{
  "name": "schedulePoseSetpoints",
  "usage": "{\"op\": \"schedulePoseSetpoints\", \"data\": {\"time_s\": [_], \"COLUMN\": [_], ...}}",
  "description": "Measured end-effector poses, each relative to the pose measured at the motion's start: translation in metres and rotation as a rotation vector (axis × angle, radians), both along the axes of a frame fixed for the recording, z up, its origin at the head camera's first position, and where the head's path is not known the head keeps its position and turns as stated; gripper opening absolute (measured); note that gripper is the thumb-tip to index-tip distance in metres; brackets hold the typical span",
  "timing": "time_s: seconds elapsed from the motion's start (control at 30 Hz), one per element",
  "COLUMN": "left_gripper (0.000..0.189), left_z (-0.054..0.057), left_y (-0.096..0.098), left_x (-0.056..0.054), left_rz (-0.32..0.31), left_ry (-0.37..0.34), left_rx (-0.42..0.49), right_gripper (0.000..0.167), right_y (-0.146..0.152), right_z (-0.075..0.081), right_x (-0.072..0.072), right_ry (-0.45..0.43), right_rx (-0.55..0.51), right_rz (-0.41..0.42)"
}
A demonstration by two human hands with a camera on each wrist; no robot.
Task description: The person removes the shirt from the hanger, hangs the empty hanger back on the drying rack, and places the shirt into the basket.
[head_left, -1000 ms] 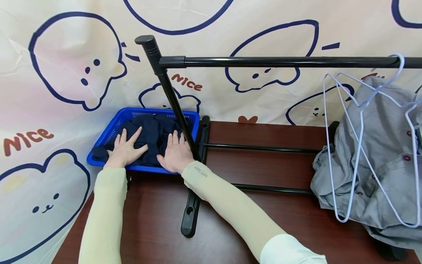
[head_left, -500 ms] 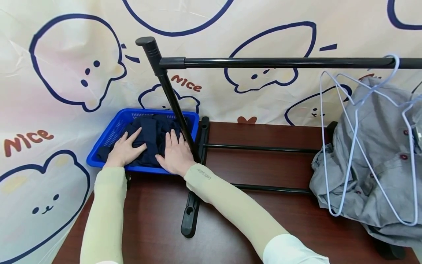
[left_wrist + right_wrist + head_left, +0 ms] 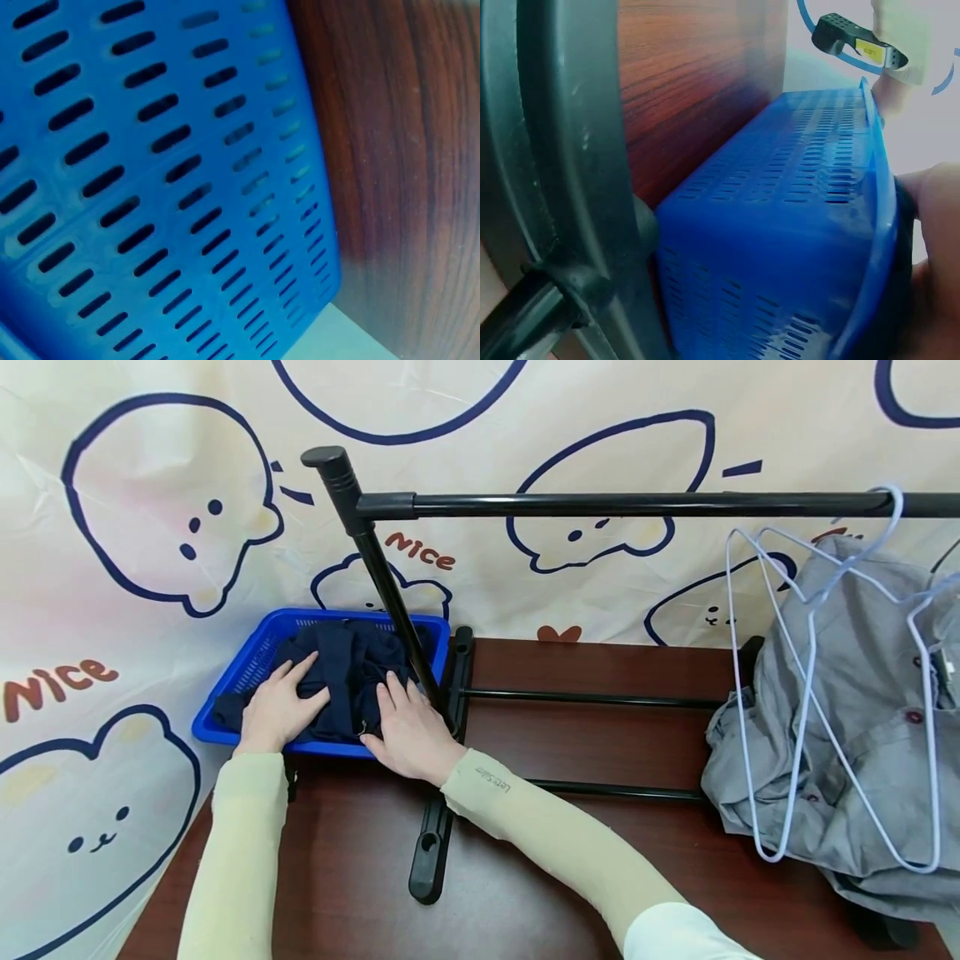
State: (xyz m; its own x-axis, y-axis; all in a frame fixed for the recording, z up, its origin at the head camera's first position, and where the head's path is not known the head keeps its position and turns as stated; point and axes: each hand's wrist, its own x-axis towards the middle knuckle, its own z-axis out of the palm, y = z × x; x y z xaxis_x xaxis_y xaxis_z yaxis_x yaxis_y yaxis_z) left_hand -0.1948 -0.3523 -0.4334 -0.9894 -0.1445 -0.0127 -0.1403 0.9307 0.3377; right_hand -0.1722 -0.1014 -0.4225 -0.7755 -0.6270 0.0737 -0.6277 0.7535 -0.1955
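Note:
A blue slotted plastic basket (image 3: 258, 643) stands on the table at the left in the head view, with a dark navy garment (image 3: 341, 664) bunched inside. My left hand (image 3: 277, 706) lies on the garment's left part, fingers spread and thumb pointing right. Over the basket's front right corner is my right hand (image 3: 412, 731), its extended fingers resting on the garment. In the left wrist view only the basket wall (image 3: 172, 165) and the table show; the left hand is out of that view. The right wrist view has part of the right hand (image 3: 937, 217) at the basket's rim.
A black clothes rack stands beside the basket; its upright (image 3: 386, 581) slants in front of the basket's right side. Its top bar (image 3: 600, 505) carries pale hangers (image 3: 813, 635) and a grey buttoned garment (image 3: 847, 718) at right. A patterned cloth (image 3: 480, 410) hangs behind the brown table (image 3: 360, 860).
My right hand has shifted slightly right and toward me, turning a little. The left hand has moved only slightly. Earlier, the left sleeve of the navy garment stuck out more at the basket's left.

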Motion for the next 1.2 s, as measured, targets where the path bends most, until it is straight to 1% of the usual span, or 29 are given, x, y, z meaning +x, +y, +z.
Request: {"op": "schedulePoseSetpoints", "data": {"time_s": [0.27,0.43,0.53,0.6,0.67,0.7,0.77,0.83,0.93,1.1,1.2], "left_gripper": [0.079,0.076,0.076,0.073,0.069,0.066,0.06,0.056,0.055,0.052,0.051], "left_z": [0.001,0.003,0.005,0.008,0.013,0.017,0.028,0.042,0.065,0.102,0.122], "left_y": [0.005,0.008,0.01,0.012,0.016,0.018,0.024,0.032,0.046,0.074,0.094], "left_x": [0.003,0.006,0.007,0.009,0.011,0.012,0.012,0.012,0.014,0.023,0.031], "left_rz": [0.014,0.016,0.012,0.006,-0.008,-0.015,-0.036,-0.056,-0.082,-0.104,-0.123], "left_ry": [0.008,0.019,0.026,0.059,0.141,0.2,0.341,0.489,0.667,0.894,1.034], "left_rx": [0.003,0.004,0.028,0.062,0.103,0.124,0.173,0.217,0.277,0.333,0.337], "right_gripper": [0.081,0.08,0.078,0.077,0.077,0.076,0.077,0.078,0.077,0.071,0.066], "right_y": [0.001,0.004,0.008,0.011,0.016,0.019,0.025,0.031,0.04,0.057,0.067], "right_z": [0.0,0.003,0.004,0.005,0.008,0.009,0.014,0.019,0.024,0.027,0.028], "right_x": [0.002,0.004,0.005,0.007,0.01,0.011,0.014,0.017,0.019,0.022,0.023], "right_ry": [-0.006,-0.025,-0.037,-0.038,-0.038,-0.036,-0.038,-0.05,-0.071,-0.098,-0.108], "right_rx": [0.016,-0.006,-0.036,-0.057,-0.077,-0.086,-0.108,-0.137,-0.191,-0.306,-0.394], "right_rz": [-0.02,-0.015,-0.011,0.003,0.022,0.034,0.054,0.068,0.09,0.123,0.118]}}
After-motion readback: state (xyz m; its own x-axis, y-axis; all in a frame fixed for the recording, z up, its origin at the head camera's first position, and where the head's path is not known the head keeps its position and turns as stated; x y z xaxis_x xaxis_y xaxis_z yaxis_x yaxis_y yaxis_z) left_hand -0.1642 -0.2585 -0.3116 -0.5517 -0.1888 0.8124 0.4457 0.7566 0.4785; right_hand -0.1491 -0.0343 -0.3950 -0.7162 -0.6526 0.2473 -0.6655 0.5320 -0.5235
